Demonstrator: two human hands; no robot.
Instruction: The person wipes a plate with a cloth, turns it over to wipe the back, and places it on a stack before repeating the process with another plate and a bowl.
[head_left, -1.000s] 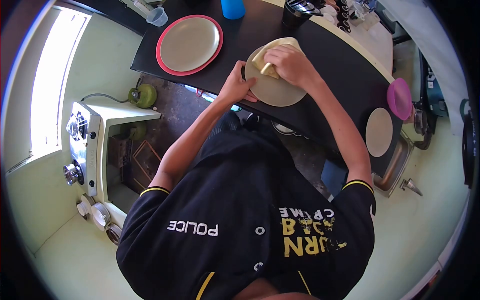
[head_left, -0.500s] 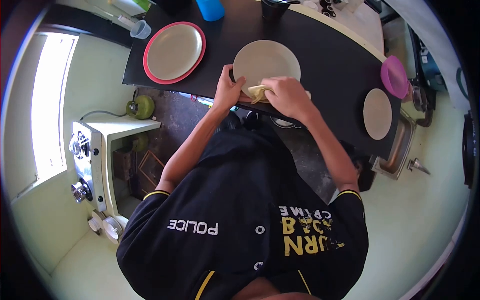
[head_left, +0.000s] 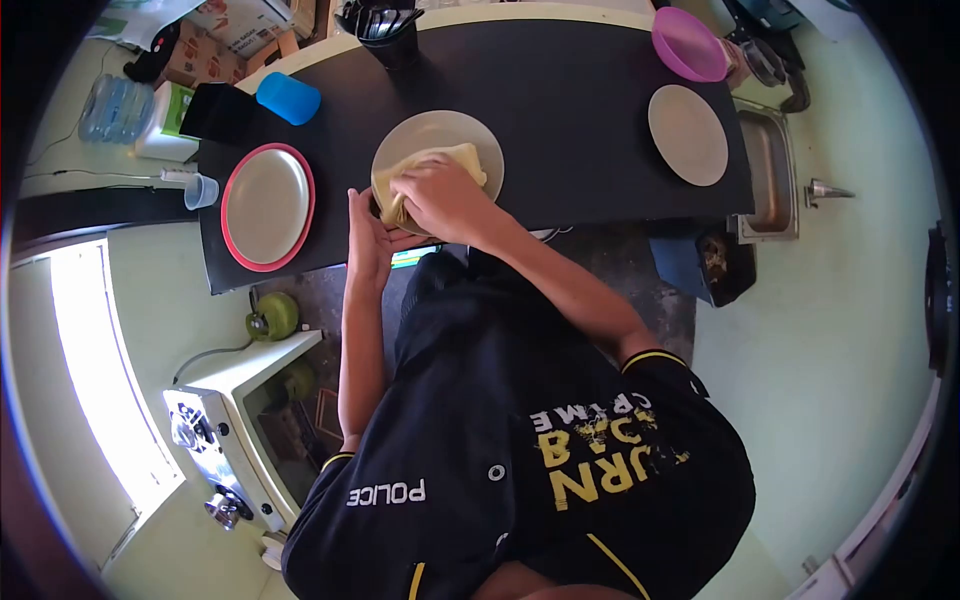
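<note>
A light grey plate (head_left: 440, 126) is at the front edge of the black table, tilted or flat, I cannot tell. My left hand (head_left: 372, 238) supports its lower left rim, with the thumb up at the side and fingers reaching under it. Bunched in my right hand (head_left: 440, 195) is a yellow cloth (head_left: 462, 158), pressed on the plate's face. To the left, another light plate (head_left: 266, 207) lies on a pink-red plate (head_left: 229, 226). A further light plate (head_left: 688, 135) lies near the table's right end.
On the black table (head_left: 570, 120) stand a blue cup (head_left: 289, 98), a black utensil holder (head_left: 391, 45), a clear cup (head_left: 201, 191) and a pink bowl (head_left: 690, 45). Right of it is a sink (head_left: 768, 170); a stove (head_left: 215, 440) is at lower left.
The view has turned, so the table sits differently in it. The yellow cloth is now spread further over the plate, and my right hand has moved from its lower edge onto its face.
</note>
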